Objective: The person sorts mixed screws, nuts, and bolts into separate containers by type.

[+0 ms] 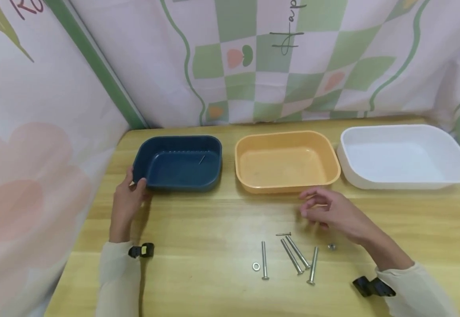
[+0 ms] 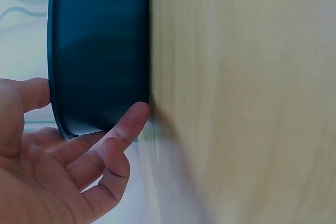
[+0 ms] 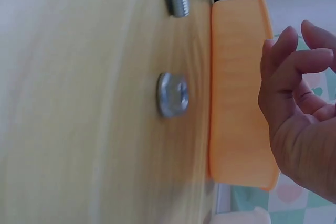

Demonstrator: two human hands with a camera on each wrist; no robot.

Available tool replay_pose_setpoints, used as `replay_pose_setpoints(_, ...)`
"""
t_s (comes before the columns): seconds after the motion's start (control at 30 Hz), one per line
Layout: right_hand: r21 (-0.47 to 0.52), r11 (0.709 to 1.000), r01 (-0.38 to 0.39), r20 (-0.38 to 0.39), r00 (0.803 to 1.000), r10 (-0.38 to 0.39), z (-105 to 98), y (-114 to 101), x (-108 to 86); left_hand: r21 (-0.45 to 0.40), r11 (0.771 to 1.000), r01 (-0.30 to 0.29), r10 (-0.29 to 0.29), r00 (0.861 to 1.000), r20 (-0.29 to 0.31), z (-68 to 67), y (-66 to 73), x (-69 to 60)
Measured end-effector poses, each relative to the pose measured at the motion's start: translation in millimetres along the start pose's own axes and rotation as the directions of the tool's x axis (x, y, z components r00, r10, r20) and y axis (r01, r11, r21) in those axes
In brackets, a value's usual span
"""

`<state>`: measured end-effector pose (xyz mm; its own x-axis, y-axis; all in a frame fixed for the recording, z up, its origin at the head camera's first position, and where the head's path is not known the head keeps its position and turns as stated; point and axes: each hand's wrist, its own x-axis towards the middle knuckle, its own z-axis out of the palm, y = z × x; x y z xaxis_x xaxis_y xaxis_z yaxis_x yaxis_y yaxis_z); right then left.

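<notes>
My left hand (image 1: 128, 200) holds the near left corner of the dark blue tray (image 1: 178, 188), thumb at the rim and fingers along the outer wall. A thin nail or screw (image 1: 202, 160) lies inside that tray. In front of the orange tray (image 1: 287, 190), my right hand (image 1: 338, 215) hovers over the table with loosely bent fingers and nothing in them. Below it lie a nut (image 1: 331, 246), a small screw (image 1: 283, 234) and several long bolts (image 1: 313, 266). In the right wrist view the nut (image 3: 172, 95) sits apart from the hand.
A white tray (image 1: 404, 184) stands at the right of the row, beside the orange one. One bolt (image 1: 264, 260) and a small metal ring or nut (image 1: 255, 266) lie left of the other bolts. A patterned cloth (image 1: 273, 79) hangs behind the wooden table (image 1: 198, 273).
</notes>
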<state>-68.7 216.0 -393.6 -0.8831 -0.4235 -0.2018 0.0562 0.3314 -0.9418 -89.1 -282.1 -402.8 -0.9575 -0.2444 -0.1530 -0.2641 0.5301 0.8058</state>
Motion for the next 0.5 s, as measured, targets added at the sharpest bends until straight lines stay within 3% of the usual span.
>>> replay_pose_setpoints(0.5,0.006,0.993,-0.119,0.076,0.99,0.118,-4.4,10.0,-3.0,0.022,0.999,0.023,-0.023,1.0,-0.017,1.3,1.9,1.0)
